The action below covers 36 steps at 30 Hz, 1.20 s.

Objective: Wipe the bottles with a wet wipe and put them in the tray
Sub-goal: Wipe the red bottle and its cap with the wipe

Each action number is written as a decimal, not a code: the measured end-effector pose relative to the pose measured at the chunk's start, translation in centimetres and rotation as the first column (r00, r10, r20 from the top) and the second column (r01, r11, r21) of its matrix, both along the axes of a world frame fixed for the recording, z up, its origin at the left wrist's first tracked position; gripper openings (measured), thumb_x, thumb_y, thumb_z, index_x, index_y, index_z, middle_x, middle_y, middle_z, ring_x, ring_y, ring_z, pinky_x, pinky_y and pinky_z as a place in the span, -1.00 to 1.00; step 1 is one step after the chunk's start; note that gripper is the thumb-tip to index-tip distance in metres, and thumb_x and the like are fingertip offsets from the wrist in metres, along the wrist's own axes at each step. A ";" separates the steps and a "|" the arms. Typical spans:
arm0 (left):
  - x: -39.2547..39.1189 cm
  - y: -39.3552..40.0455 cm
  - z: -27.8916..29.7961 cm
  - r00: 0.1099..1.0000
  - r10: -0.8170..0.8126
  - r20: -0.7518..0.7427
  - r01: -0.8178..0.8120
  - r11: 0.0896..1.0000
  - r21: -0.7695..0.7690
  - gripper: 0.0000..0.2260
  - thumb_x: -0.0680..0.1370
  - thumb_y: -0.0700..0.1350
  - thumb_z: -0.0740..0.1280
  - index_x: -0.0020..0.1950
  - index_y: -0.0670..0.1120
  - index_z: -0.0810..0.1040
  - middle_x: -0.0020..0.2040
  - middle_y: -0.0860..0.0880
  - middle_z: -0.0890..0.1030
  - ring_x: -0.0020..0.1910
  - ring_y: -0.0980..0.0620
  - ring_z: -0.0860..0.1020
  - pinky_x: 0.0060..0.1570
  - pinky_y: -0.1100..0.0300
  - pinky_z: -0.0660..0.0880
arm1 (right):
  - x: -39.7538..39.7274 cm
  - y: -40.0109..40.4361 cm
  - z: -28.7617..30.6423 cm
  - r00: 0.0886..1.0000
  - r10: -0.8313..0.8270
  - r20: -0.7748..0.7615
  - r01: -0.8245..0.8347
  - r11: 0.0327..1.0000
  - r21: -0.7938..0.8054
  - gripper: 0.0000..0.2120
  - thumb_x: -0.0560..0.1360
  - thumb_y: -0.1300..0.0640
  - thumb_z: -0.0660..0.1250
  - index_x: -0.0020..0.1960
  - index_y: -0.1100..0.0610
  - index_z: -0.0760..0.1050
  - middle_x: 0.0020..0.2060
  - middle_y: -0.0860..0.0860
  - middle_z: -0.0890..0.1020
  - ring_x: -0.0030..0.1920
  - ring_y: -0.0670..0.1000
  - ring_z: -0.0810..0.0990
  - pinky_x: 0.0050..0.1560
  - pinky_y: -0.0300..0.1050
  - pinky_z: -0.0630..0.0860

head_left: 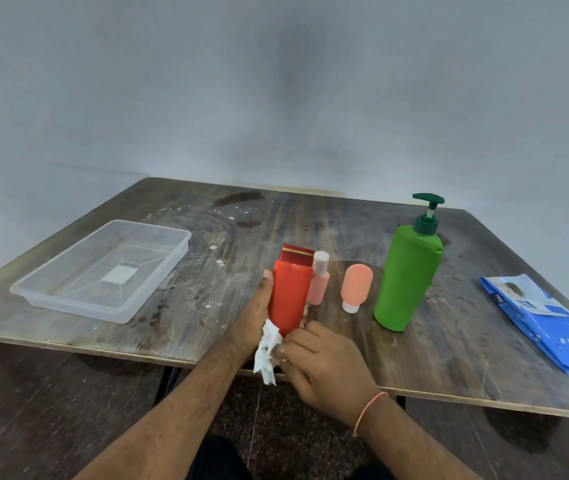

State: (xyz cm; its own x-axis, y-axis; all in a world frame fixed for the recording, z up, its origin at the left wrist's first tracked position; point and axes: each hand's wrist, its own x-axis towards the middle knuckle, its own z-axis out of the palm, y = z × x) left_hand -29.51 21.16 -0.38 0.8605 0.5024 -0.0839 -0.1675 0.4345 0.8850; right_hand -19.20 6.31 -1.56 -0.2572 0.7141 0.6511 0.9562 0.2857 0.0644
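1. Worn wooden table (207, 237) against a plain grey wall; every position below is given relative to the red bottle (291, 294).
2. Left hand (253, 322) is closed around the red bottle's left side, thumb lying up along its edge. The bottle is held tilted and lifted toward the near table edge, probably so that its whole body can be reached.
3. Right hand (324, 367) is pinched on a crumpled white wet wipe (267, 351) pressed at the bottle's lower end, so wiping appears to be in progress; an orange thread band circles that wrist.
4. Just right of the red bottle, and partly hidden behind it, a small pink bottle (319, 282) with a white cap stands upright.
5. Farther right, a peach tube (355, 285) rests on its white cap.
6. Beyond that, a tall green pump bottle (406, 278) waits, apparently unwiped.
7. Far right lies a blue wet-wipe pack (546, 323), kept within the wiping hand's reach.
8. Well to the left sits a clear plastic tray (44, 294), holding no bottles, on the holding hand's side for placing.
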 end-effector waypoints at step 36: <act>-0.1 -0.9 1.4 0.966 0.240 -0.099 -0.214 0.953 0.216 -0.34 0.75 0.21 -0.09 -0.11 -0.05 0.72 -0.21 -0.20 0.69 -0.30 -0.08 0.64 -0.25 0.06 0.57 | 0.5 5.9 8.2 0.943 -0.311 -0.122 0.332 0.911 0.245 -0.80 0.62 0.07 0.35 0.16 0.07 0.70 -0.07 0.00 0.68 -0.16 0.10 0.56 -0.20 0.00 0.54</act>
